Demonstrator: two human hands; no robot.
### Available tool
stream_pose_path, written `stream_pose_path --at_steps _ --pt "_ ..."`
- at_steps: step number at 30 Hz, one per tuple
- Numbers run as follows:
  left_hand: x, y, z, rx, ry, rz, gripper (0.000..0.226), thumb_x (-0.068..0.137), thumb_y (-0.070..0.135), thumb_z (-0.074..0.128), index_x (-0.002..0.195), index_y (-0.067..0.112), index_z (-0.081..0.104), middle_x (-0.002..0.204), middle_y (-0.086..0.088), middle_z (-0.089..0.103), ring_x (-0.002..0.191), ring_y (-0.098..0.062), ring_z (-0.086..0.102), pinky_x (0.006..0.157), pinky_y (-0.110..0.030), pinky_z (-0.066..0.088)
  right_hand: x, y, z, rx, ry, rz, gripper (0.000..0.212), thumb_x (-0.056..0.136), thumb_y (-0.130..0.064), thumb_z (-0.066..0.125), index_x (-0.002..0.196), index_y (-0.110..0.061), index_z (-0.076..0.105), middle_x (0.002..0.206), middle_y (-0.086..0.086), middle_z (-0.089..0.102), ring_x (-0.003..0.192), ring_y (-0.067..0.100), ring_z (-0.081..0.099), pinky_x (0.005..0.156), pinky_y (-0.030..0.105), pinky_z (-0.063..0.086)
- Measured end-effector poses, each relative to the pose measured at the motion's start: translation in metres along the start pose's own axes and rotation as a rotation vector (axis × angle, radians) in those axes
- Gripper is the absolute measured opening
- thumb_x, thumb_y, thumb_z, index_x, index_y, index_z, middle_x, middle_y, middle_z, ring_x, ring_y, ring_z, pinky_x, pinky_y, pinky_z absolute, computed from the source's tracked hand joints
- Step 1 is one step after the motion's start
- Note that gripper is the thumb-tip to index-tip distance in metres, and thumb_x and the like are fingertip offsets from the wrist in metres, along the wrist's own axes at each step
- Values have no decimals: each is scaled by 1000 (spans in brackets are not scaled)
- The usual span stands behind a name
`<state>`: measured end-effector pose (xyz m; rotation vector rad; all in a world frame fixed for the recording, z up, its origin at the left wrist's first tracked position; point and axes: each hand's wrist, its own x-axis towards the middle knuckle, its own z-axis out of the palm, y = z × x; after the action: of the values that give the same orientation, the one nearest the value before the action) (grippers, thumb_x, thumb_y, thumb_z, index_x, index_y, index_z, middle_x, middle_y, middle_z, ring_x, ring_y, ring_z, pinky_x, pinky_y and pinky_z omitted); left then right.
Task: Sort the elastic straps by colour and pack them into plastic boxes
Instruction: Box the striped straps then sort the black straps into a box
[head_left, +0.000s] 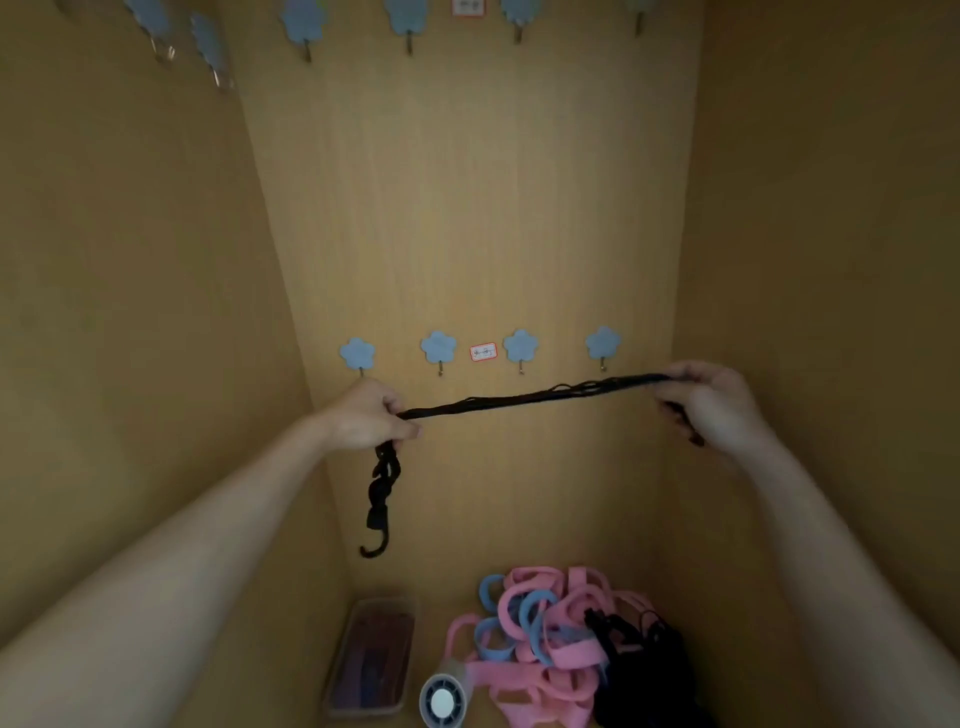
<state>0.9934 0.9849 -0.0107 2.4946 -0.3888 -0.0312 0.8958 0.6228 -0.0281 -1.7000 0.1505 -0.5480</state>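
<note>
The left hand (371, 418) and right hand (714, 402) stretch a bundle of black straps (524, 399) between them in front of the wooden back wall, fingers of both curled tight round it; a loose tail hangs below the left hand; beneath lie a pile of pink, blue and black straps (550, 639) and, to its left, a clear plastic box (371, 657) holding dark straps.
</note>
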Motion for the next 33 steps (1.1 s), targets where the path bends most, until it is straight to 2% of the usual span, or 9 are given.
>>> stream_pose_path --at_steps 4,6,10,15,17,20,26,28,33 --pt "-12 -22 25 -314 36 -34 21 90 25 74 78 14 61 79 -8 75 78 -16 66 77 -28 44 14 -37 3 -138 -3 -173 14 92 -2 66 85 -14 66 75 6 67 45 6 56 46 23 44" --pt "-17 -29 41 -504 -21 -51 18 93 24 71 87 14 58 72 -8 70 76 -20 68 81 -34 47 26 -55 10 -236 30 -293 18 90 -1 66 80 -16 65 72 2 65 42 -2 52 45 14 41" --pt "-32 -30 65 -902 -340 -73 25 94 30 69 88 17 49 64 3 37 49 -11 35 54 -24 39 56 -96 22 -414 85 -427 6 89 -10 69 84 -11 72 77 5 64 55 3 49 48 9 33" --pt "-56 -19 84 -939 -611 56 44 75 41 84 87 10 56 68 -2 48 50 -8 39 46 -16 32 89 -124 26 -577 69 -447 14 92 -21 72 102 -14 75 90 3 63 80 12 54 55 10 36" --pt "-67 -16 91 -853 -563 82 37 78 37 82 83 13 54 63 -2 51 50 -9 45 47 -17 38 98 -128 27 -657 73 -435 19 92 -23 72 107 -12 75 97 5 66 88 16 56 71 20 39" --pt "-80 -17 102 -753 -484 59 33 85 37 78 79 13 57 56 -1 55 48 -13 53 52 -23 44 108 -133 24 -701 143 -414 22 93 -25 71 109 -11 74 105 9 69 90 19 59 74 27 40" --pt "-93 -55 129 -665 -386 -92 35 91 48 67 78 19 51 54 6 36 46 -10 31 49 -21 29 110 -147 7 -809 168 -370 20 90 -26 72 104 -13 74 101 11 69 89 24 62 73 31 44" --pt "-92 -59 131 -570 -245 -111 35 90 48 69 77 20 52 53 10 38 45 -7 35 53 -22 31 109 -142 5 -851 183 -378 19 90 -27 72 103 -14 75 103 12 70 92 27 64 73 31 45" --pt "-86 -80 119 37 255 -31 31 97 47 57 79 22 51 56 8 46 45 -11 44 48 -29 32 103 -129 -2 -991 223 -356 23 91 -29 70 110 -18 75 110 11 70 101 31 66 77 33 50"
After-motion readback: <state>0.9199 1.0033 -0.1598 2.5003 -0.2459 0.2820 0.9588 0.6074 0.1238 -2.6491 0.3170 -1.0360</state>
